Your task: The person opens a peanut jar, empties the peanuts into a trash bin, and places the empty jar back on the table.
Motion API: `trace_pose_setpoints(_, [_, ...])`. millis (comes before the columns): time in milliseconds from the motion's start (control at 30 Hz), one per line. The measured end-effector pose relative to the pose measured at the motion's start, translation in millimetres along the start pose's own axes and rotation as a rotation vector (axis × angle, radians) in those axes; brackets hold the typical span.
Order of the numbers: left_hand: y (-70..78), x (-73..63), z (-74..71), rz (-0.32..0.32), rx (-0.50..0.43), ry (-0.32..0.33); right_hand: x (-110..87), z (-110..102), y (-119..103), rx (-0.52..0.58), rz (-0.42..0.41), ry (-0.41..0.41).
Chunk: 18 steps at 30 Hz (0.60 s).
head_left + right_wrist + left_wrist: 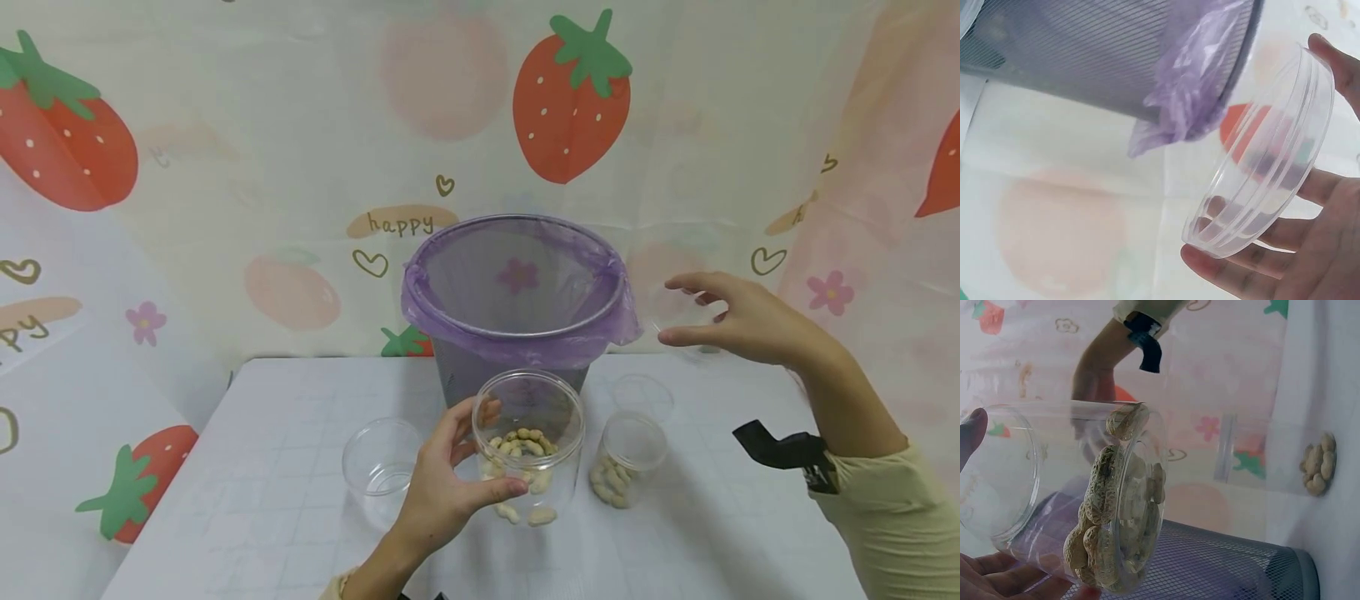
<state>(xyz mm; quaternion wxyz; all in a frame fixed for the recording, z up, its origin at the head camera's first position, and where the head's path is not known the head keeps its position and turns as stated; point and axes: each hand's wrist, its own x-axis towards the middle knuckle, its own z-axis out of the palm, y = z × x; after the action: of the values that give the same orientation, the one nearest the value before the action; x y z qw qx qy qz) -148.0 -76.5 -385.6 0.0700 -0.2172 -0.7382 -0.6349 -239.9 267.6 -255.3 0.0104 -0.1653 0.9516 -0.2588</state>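
Observation:
My left hand (pixel 442 492) grips a clear plastic jar (pixel 572 437) above the table, thumb on the near side and fingers round the far side. Several peanuts in their shells (pixel 1104 500) lie at the jar's bottom; its top has no lid on. Raised at the right, beside the bin, my right hand (pixel 750 321) holds a clear round lid (pixel 1266 162) by its rim, thumb on one edge and fingers on the opposite one. In the head view that lid is barely visible. A smaller clear jar (pixel 634 442) with peanuts stands right of the held jar.
Behind the held jar stands a mesh bin (pixel 453 367) lined with a purple plastic bag (pixel 525 346). To the left on the white table (pixel 262 467) sits a clear tub (pixel 360 471). A faint clear disc (pixel 652 392) lies behind the small jar. A strawberry-print sheet (pixel 300 125) hangs behind.

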Motion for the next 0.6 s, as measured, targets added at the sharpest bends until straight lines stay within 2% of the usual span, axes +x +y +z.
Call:
trace_pose_setpoints(300, [1.7, 1.1, -0.6, 0.007, 0.004, -0.016, 9.0, 5.3, 25.8, -0.016, 0.109, 0.025])
trace_pose_setpoints(600, [0.6, -0.1, -0.2, 0.0, -0.008, -0.004, 18.0, 19.4, 50.9, -0.035, 0.16, 0.026])
